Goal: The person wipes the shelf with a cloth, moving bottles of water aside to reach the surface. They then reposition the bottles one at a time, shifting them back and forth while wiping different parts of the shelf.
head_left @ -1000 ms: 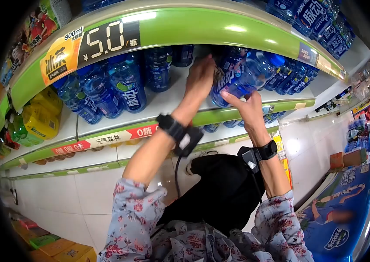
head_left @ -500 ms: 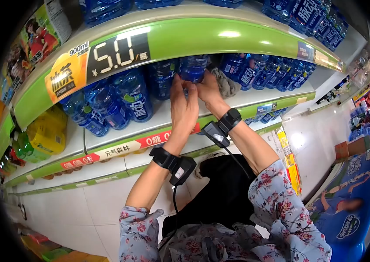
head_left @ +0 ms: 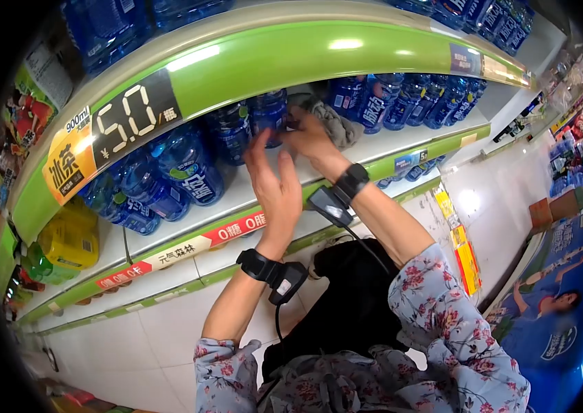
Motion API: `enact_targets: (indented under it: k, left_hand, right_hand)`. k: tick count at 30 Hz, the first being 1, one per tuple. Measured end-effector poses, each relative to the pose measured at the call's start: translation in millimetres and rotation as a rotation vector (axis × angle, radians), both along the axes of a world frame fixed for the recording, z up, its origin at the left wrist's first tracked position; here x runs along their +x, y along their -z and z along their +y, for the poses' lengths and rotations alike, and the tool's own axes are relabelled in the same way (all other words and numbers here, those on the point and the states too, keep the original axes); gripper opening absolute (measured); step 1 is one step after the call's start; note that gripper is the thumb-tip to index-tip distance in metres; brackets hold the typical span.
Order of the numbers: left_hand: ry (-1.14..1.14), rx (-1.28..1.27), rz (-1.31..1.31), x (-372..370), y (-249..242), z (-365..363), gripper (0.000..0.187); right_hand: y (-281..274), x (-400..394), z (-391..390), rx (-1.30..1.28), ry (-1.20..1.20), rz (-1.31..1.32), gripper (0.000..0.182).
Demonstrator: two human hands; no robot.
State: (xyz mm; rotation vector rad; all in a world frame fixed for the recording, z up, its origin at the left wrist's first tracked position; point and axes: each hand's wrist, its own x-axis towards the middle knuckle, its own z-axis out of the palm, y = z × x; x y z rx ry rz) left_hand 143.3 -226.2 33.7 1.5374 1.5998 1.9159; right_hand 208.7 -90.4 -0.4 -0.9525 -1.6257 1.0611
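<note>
Blue-labelled bottles stand on a white shelf (head_left: 240,191) under a green price rail. My left hand (head_left: 272,180) is in front of them, fingers apart, with nothing in it. My right hand (head_left: 312,141) is beside it, close to a blue bottle (head_left: 268,113); its fingertips are blurred, and whether they touch the bottle is unclear. A grey cloth (head_left: 336,122) lies on the shelf just behind my right hand. Another blue bottle (head_left: 231,132) stands to the left of the nearest one.
The green rail (head_left: 271,58) with a 5.0 price sign (head_left: 134,113) arches over the hands. Yellow bottles (head_left: 71,237) are at the left, more blue bottles (head_left: 412,103) at the right. A blue display box (head_left: 546,303) stands on the floor at the right.
Both hands have come away from the bottle they were around, and my left hand's fingers have spread. The view has shifted, so the price sign sits further left.
</note>
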Motion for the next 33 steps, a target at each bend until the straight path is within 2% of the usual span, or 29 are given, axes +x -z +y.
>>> enact_targets:
  k: [3, 6, 9, 12, 13, 16, 18, 20, 22, 24, 26, 32, 33]
  left_hand:
    - [0.275, -0.039, -0.062, 7.1, -8.3, 8.0, 0.046]
    - [0.226, -0.172, 0.129, 26.6, -18.1, 39.9, 0.053]
    - [-0.133, -0.172, 0.675, 48.6, 24.2, 111.2, 0.066]
    - [0.247, -0.679, 0.557, 41.3, -7.8, 120.8, 0.087]
    - [0.169, -0.714, 0.524, 42.8, -3.3, 137.2, 0.081]
    - [0.309, -0.716, 0.407, 32.3, 2.2, 167.3, 0.056]
    - [0.206, -0.678, 0.395, 27.9, 7.2, 179.4, 0.045]
    - [0.323, -0.701, 0.229, 20.7, 21.8, 206.2, 0.045]
    - [0.258, -0.714, 0.502, 16.6, 21.0, 228.5, 0.042]
    - [0.199, -0.58, 0.686, 18.1, 19.0, 237.7, 0.039]
    - [0.137, -0.293, 0.773, 20.3, -3.5, 238.2, 0.036]
    - [0.026, -0.294, 0.914, -0.6, 32.5, 299.1, 0.038]
    - [0.008, -0.264, 1.01, -5.2, 38.8, 307.9, 0.039]
  right_hand:
    - [-28.3, 38.1, -27.1, -0.076, 0.176, 0.199, 0.032]
    - [-45.1, 83.2, -44.2, -0.115, 0.366, 0.337, 0.027]
    - [-33.9, 120.3, -38.9, -0.113, 0.515, 0.324, 0.026]
    - [-25.4, 140.9, -42.2, -0.187, 0.484, 0.346, 0.029]
    - [-18.0, 149.9, -39.7, -0.209, 0.418, 0.324, 0.032]
    - [-5.4, 163.7, -39.2, -0.203, 0.337, 0.348, 0.033]
    - [-1.4, 170.3, -38.2, -0.221, 0.293, 0.374, 0.037]
    - [-0.4, 171.8, -40.6, -0.222, 0.274, 0.397, 0.038]
    - [-2.8, 173.9, -39.4, -0.255, 0.237, 0.404, 0.04]
    - [-6.1, 179.0, -40.8, -0.3, 0.215, 0.432, 0.042]
    - [-10.0, 180.9, -38.8, -0.348, 0.197, 0.484, 0.043]
    - [-16.9, 179.3, -38.7, -0.407, 0.207, 0.556, 0.046]
    - [-18.5, 179.0, -39.0, -0.412, 0.204, 0.56, 0.047]
